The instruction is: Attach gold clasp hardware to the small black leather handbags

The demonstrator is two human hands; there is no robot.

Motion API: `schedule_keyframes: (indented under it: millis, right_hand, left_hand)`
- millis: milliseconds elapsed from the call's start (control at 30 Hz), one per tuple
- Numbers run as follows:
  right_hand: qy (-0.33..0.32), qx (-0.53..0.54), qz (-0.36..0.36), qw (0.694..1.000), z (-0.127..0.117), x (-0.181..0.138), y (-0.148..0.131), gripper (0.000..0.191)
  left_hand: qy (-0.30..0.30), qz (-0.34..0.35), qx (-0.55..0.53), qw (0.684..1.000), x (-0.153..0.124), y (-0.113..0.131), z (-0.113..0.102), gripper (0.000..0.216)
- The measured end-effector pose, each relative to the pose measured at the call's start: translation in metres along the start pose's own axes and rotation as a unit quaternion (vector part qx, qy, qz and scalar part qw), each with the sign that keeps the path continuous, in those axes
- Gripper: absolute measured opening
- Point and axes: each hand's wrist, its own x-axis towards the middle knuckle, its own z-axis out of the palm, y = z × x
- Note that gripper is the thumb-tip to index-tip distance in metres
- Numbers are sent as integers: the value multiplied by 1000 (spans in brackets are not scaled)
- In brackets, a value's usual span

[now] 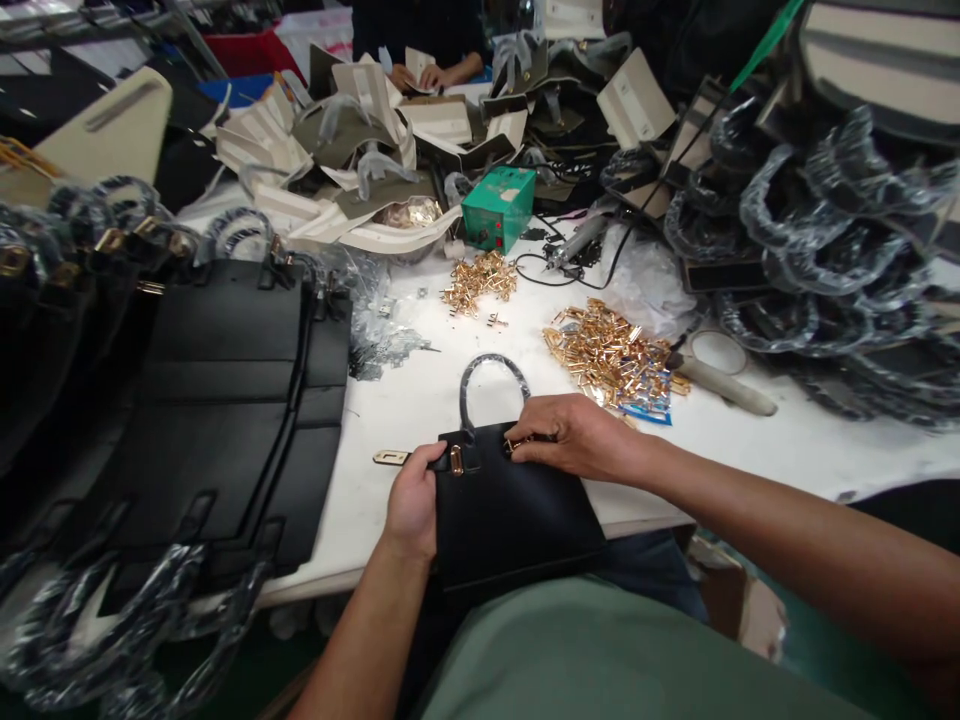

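Green shirt [600, 660], then black handbag [517, 515].
Gripping it with left hand [412, 500], pinching gold fitting [511, 446] with right hand [566, 436]; could scratch if skewed.

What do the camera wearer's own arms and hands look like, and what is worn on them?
The left hand and right hand are ungloved. No sleeves cover the visible forearms, and no watch or bracelet shows. A plain green garment is worn on the body. Rings cannot be ruled out, because both hands are partly hidden.
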Motion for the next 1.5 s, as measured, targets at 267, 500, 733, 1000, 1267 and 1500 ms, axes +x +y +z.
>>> schedule_keyframes:
  millis: [267, 500, 733, 1000, 1267, 1500]
  right_hand:
    - [-9, -57, 56, 997, 3, 3, -7, 8]
    - [-58, -132, 14, 990, 6, 3, -12, 15]
    - [-126, -149, -50, 979, -1, 5, -10, 18]
    - [-61, -162, -37, 984, 2, 0, -1, 25]
    - [-201, -348, -31, 915, -5, 16, -25, 17]
    - [-255, -413, -33, 874, 0, 27, -33, 22]
  left_hand:
    - [26, 5, 2, 1000, -3, -2, 9, 36]
    - [32, 9, 1, 999, -5, -6, 11, 33]
    - [26, 9, -5, 1000, -5, -7, 8, 31]
    - [11, 9, -22, 1000, -4, -3, 12, 31]
    - [-5, 18, -4, 1000, -1, -3, 10, 25]
    - [14, 30, -5, 999, -2, -5, 9, 19]
